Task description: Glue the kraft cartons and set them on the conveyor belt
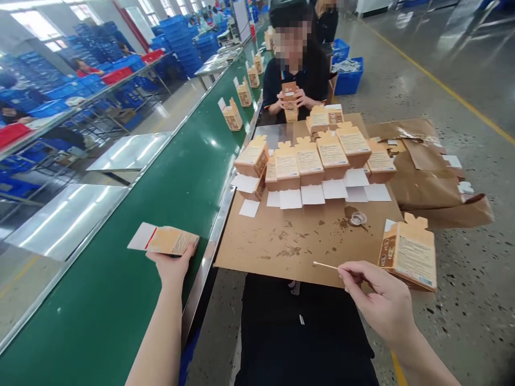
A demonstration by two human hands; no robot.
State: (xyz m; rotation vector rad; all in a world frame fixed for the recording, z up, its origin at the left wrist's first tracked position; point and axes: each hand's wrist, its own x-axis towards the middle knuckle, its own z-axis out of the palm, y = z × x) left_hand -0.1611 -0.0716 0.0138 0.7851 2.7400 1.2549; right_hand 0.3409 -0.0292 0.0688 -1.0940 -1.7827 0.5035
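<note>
Over the green conveyor belt [132,289], my left hand [171,265] grips a tan printed carton [171,240] lying on its side, its white flap pointing left. My right hand [374,295] pinches a cotton swab [325,265] between thumb and fingers, its tip above the near edge of the cardboard sheet [249,241]. Just beyond the swab, a small clear dish [358,218] sits among dark wet spots. Beside my right hand stands a single carton [414,254]. Farther back, several cartons [309,161] are grouped with white flaps hanging towards me.
Across the table a co-worker [295,69] holds another carton [290,99] in both hands. Several cartons [232,115] stand in a line farther up the belt. The belt's metal rail [211,246] borders the cardboard. Brown wrapping paper [426,177] lies at the right.
</note>
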